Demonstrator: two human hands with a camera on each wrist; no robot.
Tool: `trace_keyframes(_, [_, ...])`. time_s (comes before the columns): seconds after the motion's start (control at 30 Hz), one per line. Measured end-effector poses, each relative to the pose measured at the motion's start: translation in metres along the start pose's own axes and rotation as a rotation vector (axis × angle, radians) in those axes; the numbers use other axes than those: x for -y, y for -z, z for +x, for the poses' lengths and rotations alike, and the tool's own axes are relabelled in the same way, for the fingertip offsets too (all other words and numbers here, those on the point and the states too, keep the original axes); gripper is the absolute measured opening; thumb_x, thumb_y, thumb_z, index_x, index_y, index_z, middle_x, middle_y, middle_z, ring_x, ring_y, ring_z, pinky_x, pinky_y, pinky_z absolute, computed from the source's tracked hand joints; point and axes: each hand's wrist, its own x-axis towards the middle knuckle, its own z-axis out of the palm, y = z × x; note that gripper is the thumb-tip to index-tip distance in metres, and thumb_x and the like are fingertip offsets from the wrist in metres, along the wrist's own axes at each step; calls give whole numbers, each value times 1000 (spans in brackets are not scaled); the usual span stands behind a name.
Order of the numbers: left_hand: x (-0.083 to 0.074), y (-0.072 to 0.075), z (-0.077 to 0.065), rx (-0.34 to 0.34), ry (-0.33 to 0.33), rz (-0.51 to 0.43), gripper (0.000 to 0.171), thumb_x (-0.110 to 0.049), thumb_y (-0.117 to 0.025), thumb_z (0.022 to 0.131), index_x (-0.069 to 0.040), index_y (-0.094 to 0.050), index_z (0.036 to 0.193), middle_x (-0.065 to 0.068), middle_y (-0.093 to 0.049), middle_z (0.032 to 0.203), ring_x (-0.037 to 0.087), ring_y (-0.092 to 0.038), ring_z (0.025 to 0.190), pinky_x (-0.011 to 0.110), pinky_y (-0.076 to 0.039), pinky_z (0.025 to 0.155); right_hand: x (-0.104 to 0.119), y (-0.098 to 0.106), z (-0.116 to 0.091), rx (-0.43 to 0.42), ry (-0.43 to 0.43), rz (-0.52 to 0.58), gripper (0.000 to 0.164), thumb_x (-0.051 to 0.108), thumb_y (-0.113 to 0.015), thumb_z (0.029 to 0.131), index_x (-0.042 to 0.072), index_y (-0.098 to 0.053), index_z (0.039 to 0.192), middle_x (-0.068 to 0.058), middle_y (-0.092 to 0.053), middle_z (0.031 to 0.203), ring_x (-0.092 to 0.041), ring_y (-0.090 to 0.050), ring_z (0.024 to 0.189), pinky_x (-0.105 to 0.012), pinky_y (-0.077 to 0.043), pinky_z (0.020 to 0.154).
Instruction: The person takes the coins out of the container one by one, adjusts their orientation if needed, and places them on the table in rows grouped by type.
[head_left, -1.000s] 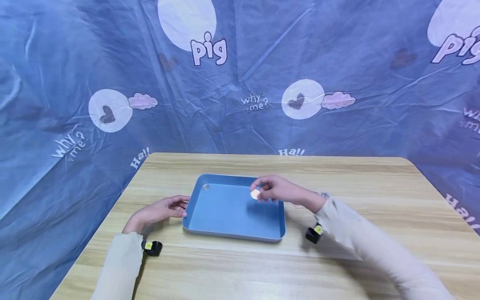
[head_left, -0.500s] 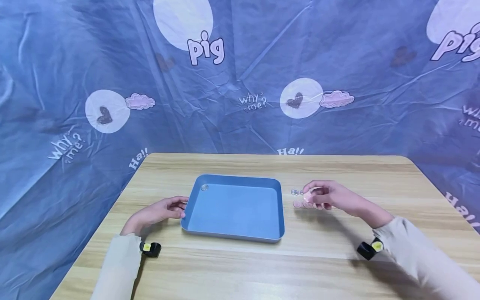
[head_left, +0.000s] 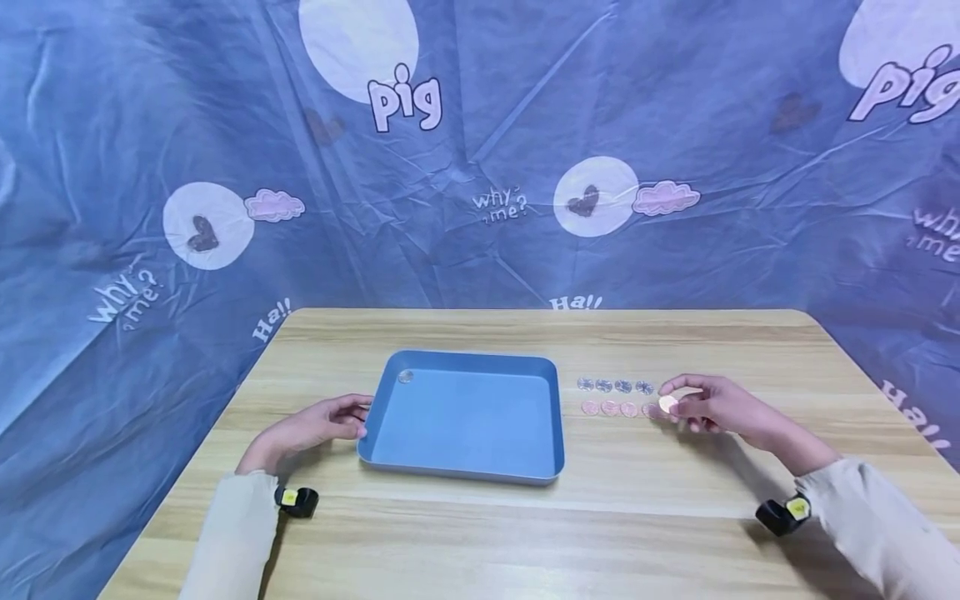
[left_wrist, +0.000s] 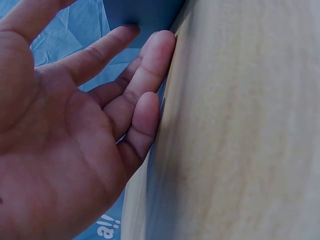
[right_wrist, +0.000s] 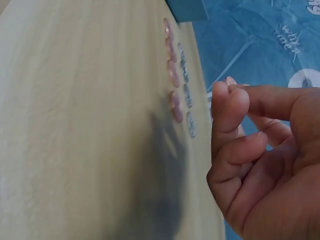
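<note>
My right hand [head_left: 723, 408] pinches a small pale pink round disc [head_left: 667, 404] between thumb and index finger, just past the right end of a row of pink discs [head_left: 610, 408]. In the right wrist view, only a sliver of the held disc [right_wrist: 230, 80] shows above the fingertips. Behind the pink row lies a row of clear silvery discs [head_left: 623, 387]. My left hand [head_left: 315, 423] rests loosely at the left wall of a shallow blue tray [head_left: 468, 479], its fingers relaxed. One clear disc [head_left: 406, 377] lies in the tray's far left corner.
The wooden table [head_left: 450, 542] carries the tray left of the two rows. A blue printed cloth [head_left: 450, 167] hangs behind the far table edge. Black wrist devices sit at both sleeves, the right device [head_left: 782, 515] close above the wood.
My right hand has moved from above the tray rightward past the disc rows, holding the pink disc throughout. Both rows are now largely uncovered. My left hand stays by the tray wall.
</note>
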Motion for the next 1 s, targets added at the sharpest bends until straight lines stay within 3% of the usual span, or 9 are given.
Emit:
trace_keyframes(0.33, [3, 0, -1, -2, 7, -18, 70, -17, -60, 95, 14, -24, 145, 29, -45, 132, 5, -55, 103, 16, -50, 88, -19, 4, 1, -24, -72, -79, 42, 13, -62, 90, -5, -50, 126, 3, -65, 77, -8, -51, 59, -23, -39, 49])
trace_keyframes(0.67, [4, 0, -3, -2, -1, -5, 69, -18, -60, 96, 14, -24, 145, 29, -45, 131, 4, -56, 101, 16, -49, 88, -15, 6, 10, 14, -88, -156, 40, 16, -62, 91, -5, -54, 123, 0, -60, 75, -9, -51, 58, -22, -39, 49])
trace_keyframes(1.0, [0, 0, -3, 5, -4, -23, 69, -15, -60, 95, 15, -23, 145, 28, -46, 130, 4, -55, 102, 15, -49, 88, -15, 2, 15, 12, -115, -147, 34, 12, -60, 92, -5, -53, 120, 0, -60, 71, -9, -54, 55, -20, -38, 47])
